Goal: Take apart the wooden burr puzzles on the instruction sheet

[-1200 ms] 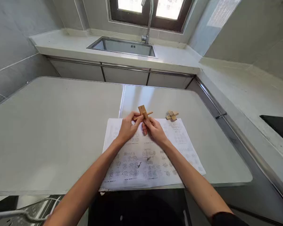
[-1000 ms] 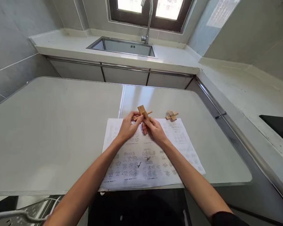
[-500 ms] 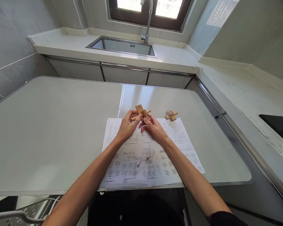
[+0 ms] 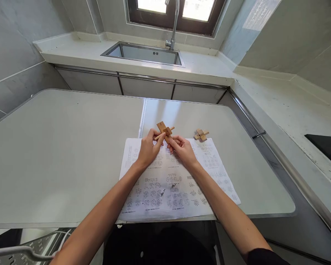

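Both of my hands hold a small wooden puzzle (image 4: pixel 163 130) of crossed sticks above the far edge of a printed instruction sheet (image 4: pixel 171 184). My left hand (image 4: pixel 149 148) pinches its left side with thumb and fingers. My right hand (image 4: pixel 182 149) grips it from the right and below. A second, smaller wooden cross piece (image 4: pixel 201 134) lies on the table just beyond the sheet's far right corner, a little right of my right hand.
The grey table (image 4: pixel 57 154) has a seam down its middle. A sink (image 4: pixel 143 54) with a tap (image 4: pixel 173 25) sits in the counter beyond. A metal rail (image 4: pixel 253 127) runs along the table's right side. A black hob (image 4: pixel 325 145) is at the far right.
The puzzle has shifted slightly left and tilted in my hands. My right fingers have regripped lower on it. The loose cross piece has not moved.
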Tool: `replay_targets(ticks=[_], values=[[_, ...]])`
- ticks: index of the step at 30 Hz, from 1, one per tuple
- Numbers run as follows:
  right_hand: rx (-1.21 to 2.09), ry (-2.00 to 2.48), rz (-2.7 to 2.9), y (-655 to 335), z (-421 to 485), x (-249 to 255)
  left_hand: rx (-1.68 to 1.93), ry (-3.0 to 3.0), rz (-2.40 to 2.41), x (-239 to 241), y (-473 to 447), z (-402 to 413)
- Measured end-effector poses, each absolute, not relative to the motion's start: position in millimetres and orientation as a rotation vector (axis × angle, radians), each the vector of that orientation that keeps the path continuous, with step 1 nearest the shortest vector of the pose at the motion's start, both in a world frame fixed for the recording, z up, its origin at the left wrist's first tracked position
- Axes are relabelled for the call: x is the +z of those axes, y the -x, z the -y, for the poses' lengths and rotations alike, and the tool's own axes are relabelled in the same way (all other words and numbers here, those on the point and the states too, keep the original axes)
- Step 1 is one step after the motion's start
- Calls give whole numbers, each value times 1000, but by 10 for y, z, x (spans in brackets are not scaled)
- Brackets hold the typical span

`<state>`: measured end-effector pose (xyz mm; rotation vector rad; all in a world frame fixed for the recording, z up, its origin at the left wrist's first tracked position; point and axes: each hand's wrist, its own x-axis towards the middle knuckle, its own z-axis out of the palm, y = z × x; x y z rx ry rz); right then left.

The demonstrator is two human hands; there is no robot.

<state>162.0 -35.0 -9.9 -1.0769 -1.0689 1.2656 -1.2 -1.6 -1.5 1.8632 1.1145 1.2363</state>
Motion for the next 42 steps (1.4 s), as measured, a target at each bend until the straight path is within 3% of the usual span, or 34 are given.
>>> replay_targets(ticks=[16, 27, 42], values=[[1275, 982, 962, -1602, 357, -114, 1044, -2351, -1096, -105, 72, -3], [1232, 1059, 1014, -1597, 343, -87, 1138, -2217, -1130, -108, 65, 34], [1512, 1011, 914, -1583, 388, -20, 1248, -2271, -1208, -101, 49, 30]])
